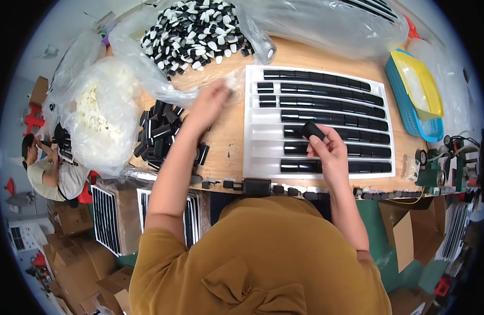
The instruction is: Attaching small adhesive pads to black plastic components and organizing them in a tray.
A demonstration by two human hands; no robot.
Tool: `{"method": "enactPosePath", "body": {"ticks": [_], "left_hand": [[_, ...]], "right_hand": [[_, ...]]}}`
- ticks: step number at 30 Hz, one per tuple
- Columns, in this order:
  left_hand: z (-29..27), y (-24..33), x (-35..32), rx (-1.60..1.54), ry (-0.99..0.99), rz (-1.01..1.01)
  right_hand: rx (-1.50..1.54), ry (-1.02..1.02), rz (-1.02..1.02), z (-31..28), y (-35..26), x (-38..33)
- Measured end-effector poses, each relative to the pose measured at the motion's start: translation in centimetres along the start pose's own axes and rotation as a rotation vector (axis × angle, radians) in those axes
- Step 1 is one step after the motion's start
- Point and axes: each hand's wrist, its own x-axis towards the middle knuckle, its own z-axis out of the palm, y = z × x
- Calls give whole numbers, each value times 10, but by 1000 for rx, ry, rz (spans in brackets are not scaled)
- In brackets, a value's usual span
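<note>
Right hand (pixel 331 152) pinching small black glossy plastic cap (pixel 314 129) just above white slotted tray (pixel 263 118); left hand (pixel 210 102), grip blurred, unreadable, farther off.

The surface (pixel 229 142) was bare pale wood, matt. The slotted tray (pixel 252 121) looked like smooth white plastic, and the black caps (pixel 326 102) in its rows were glossy (highlights ran along them). Thin clear plastic film, crinkled and shiny, made up the bags (pixel 147 68). The baskets (pixel 410 113) were moulded plastic.
</note>
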Motion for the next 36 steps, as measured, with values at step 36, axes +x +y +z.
{"method": "enactPosePath", "body": {"ticks": [36], "left_hand": [[75,42,-87,-678,-72,-170]], "right_hand": [[88,-435,125,39,-8,-23]]}}
